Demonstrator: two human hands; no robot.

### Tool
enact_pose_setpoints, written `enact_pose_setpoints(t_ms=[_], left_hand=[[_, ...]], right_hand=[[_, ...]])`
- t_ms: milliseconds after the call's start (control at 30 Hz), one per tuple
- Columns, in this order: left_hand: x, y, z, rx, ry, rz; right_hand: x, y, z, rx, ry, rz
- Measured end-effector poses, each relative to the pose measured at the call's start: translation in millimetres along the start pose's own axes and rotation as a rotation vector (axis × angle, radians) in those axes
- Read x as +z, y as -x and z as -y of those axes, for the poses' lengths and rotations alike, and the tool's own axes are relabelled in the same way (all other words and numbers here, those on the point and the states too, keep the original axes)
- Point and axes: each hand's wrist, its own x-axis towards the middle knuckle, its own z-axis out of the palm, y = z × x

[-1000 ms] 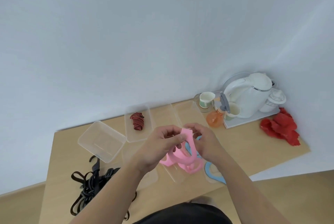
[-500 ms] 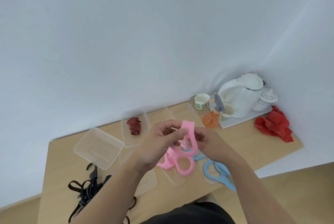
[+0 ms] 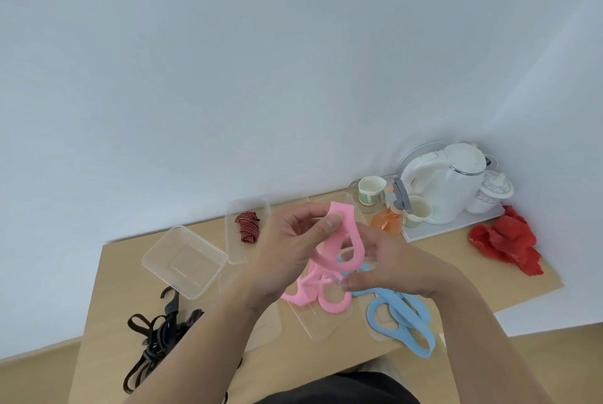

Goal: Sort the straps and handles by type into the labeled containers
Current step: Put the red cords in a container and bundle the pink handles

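Observation:
My left hand [image 3: 290, 250] pinches the top of a pink loop handle [image 3: 347, 234] and holds it above the table. My right hand [image 3: 388, 265] is below and to the right of it, fingers curled on other pink handles [image 3: 326, 297] that hang down to a clear lid. Several blue handles [image 3: 401, 319] lie on the table by my right wrist. A red-and-black striped strap [image 3: 247, 226] lies coiled in a clear container [image 3: 235, 253]. A tangle of black straps [image 3: 156, 338] lies at the front left.
A clear container [image 3: 184, 261] stands tilted at the left with nothing in it. At the back right are a white kettle [image 3: 443, 181], paper cups [image 3: 370, 190], an orange spray bottle [image 3: 388, 221] and a red cloth [image 3: 505, 247]. The wooden table [image 3: 111, 289] meets the wall behind.
My left hand has lifted one pink handle up and away from the bunch. My right hand has dropped lower. The blue handles now show more on the table.

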Motion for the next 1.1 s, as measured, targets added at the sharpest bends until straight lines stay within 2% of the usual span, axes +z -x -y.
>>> enact_pose_setpoints(t_ms=[67,167,267,367,867,1100], left_hand=[[7.7,0.4,-8.4,0.033,-0.026,-0.044],[17.9,-2.1,-20.8,0.095,-0.059,-0.132],[27.3,-5.4,-32.7,0.151,-0.114,-0.196],[38.6,-6.5,-45.9,0.171,-0.171,-0.237],[100.6,20.5,-76.9,0.187,-0.209,-0.484],[116.3,35.6,-79.3,0.219,-0.106,-0.598]], right_hand=[[-8.9,7.1,11.9,-0.109,-0.022,-0.027],[-19.8,15.5,26.9,-0.284,-0.232,-0.053],[-26.9,17.3,35.2,-0.37,-0.395,-0.275],[-35.6,15.3,39.7,-0.387,-0.369,-0.382],[-73.2,44.0,57.3,-0.519,-0.147,-0.294],[-76.8,55.7,56.5,-0.548,-0.197,-0.174]])
